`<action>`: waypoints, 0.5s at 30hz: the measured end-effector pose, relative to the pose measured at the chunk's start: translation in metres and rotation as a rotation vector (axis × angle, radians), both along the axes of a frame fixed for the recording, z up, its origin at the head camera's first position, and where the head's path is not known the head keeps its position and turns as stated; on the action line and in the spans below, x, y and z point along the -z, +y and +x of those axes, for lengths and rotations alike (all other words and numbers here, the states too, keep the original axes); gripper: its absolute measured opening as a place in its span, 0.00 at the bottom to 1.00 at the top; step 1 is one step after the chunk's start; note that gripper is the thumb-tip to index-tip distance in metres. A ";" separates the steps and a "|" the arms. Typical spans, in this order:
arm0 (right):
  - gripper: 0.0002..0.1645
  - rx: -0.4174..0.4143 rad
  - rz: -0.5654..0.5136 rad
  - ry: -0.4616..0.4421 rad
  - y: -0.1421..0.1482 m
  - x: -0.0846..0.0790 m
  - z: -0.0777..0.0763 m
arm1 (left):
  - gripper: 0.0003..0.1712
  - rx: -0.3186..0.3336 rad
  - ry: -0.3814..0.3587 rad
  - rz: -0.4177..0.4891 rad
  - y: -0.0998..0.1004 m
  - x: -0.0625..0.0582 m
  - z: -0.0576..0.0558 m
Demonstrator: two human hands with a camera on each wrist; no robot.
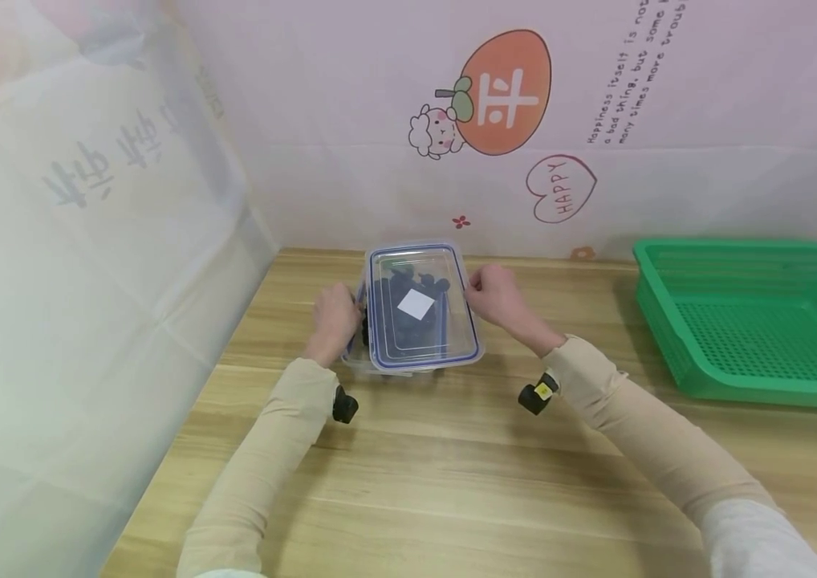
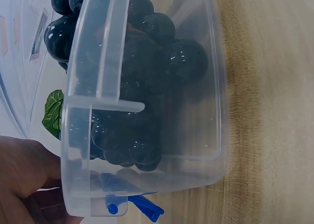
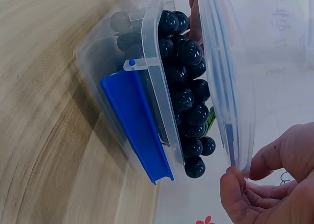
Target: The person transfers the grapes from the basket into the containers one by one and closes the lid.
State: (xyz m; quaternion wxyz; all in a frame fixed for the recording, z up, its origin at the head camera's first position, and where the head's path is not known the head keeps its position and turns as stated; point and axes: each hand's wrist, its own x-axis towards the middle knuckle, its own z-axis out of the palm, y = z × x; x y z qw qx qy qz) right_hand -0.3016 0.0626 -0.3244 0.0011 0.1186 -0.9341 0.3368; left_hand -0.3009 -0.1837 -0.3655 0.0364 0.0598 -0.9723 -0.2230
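A clear plastic container (image 3: 157, 77) stands on the table, with a blue side latch (image 3: 137, 126) hanging down. It holds a bunch of dark grapes (image 3: 184, 99) with a green leaf (image 2: 53, 113), heaped above the rim. Over it is a clear lid (image 1: 462, 321) with a blue seal and a white label (image 1: 416, 304), tilted and apart from the rim on the near side. My right hand (image 1: 497, 299) pinches the lid's right edge between thumb and fingers (image 3: 233, 189). On the other side, my left hand (image 1: 336, 317) grips the container's left rim with curled fingers, partly hidden behind the wall.
A green plastic basket (image 1: 676, 353) stands on the right of the wooden table (image 1: 408, 482). A printed pink sheet (image 1: 351, 120) hangs behind the table's back edge, and a pale sheet (image 1: 91, 281) covers the left side.
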 end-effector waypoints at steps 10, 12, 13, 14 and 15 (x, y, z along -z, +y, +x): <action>0.16 0.008 -0.018 -0.023 -0.008 0.002 -0.001 | 0.16 0.000 0.039 0.010 -0.002 0.003 0.001; 0.17 0.006 -0.019 -0.015 -0.010 0.003 -0.001 | 0.16 0.010 0.063 0.022 -0.003 0.003 0.002; 0.17 0.005 -0.019 -0.009 -0.010 0.003 -0.001 | 0.16 0.015 0.076 0.033 -0.003 0.004 0.003; 0.18 0.002 -0.019 -0.003 -0.011 0.003 -0.001 | 0.15 0.020 0.099 0.040 -0.004 0.004 0.003; 0.19 0.000 -0.017 0.005 -0.011 0.003 -0.001 | 0.15 0.024 0.122 0.051 -0.004 0.005 0.004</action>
